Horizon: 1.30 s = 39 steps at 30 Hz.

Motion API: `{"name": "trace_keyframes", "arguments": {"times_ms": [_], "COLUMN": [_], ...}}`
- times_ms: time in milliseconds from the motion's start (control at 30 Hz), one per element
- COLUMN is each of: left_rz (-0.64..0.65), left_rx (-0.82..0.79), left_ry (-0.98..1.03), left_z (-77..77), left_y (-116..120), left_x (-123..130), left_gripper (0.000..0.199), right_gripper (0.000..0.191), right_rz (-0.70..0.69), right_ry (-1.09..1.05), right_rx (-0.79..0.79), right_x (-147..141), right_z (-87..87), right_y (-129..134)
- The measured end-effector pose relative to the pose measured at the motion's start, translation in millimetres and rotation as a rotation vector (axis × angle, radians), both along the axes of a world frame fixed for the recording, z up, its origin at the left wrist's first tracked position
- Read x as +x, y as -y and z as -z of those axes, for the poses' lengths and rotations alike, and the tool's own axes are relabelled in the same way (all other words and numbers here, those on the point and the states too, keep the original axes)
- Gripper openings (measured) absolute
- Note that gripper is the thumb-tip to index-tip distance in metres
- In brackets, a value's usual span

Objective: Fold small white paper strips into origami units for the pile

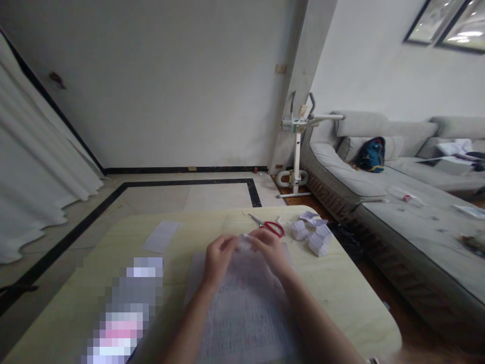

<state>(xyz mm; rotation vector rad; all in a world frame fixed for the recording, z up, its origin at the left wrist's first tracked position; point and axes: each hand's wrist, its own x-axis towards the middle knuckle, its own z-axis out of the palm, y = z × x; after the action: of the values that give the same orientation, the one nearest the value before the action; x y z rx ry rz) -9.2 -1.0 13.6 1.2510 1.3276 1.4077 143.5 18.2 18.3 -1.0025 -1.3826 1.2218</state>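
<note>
A large sheet of paper (pixel 246 308) covered in faint writing lies on the light wooden table (pixel 341 288) in front of me. At its far edge, my left hand (pixel 220 257) and my right hand (pixel 270 248) are close together, fingers pinched on a raised, whitish bit of paper (pixel 245 241) between them. Whether that bit belongs to the large sheet is blurred. Red-handled scissors (pixel 273 228) lie just beyond my right hand. Several folded paper pieces (pixel 320 239) sit to their right.
A small pale sheet (pixel 162 236) lies at the table's far left. Nearer on the left is a pixelated object (pixel 125 313). Beyond the table stand white exercise equipment (pixel 297 156) and a grey sofa (pixel 413 217) with a blue backpack (pixel 373 154).
</note>
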Motion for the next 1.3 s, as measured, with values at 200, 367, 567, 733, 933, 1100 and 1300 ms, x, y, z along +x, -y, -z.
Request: {"name": "trace_keyframes", "arguments": {"times_ms": [200,367,567,733,933,1100,1300], "left_rz": [0.053,0.049,0.073,0.198,0.123,-0.048,-0.019], "left_rx": [-0.039,-0.010,-0.009,-0.020,0.001,0.139,0.308], "left_ry": [0.063,0.058,0.025,0.099,0.034,-0.054,-0.158], "left_z": [-0.1,0.1,0.0,-1.0,4.5,6.8,7.4], "left_y": [-1,-2,-2,0,0,2,3], "left_x": [-1,-3,-4,-3,0,3,4], "left_gripper": [0.024,0.022,0.021,0.023,0.023,0.017,0.012], "right_gripper": [0.021,0.020,0.021,0.020,0.017,0.024,0.019], "right_rz": [0.045,0.052,0.015,-0.033,-0.034,-0.052,-0.052], "right_ry": [0.012,0.020,0.035,0.103,0.101,-0.058,-0.057], "right_rx": [0.004,0.009,0.035,0.105,0.114,-0.004,0.000], "right_x": [2,2,4,6,3,-2,-5], "right_z": [-0.3,-0.2,-0.8,-5.8,0.3,6.3,6.1], "right_y": [-1,-1,-1,0,0,0,1]}}
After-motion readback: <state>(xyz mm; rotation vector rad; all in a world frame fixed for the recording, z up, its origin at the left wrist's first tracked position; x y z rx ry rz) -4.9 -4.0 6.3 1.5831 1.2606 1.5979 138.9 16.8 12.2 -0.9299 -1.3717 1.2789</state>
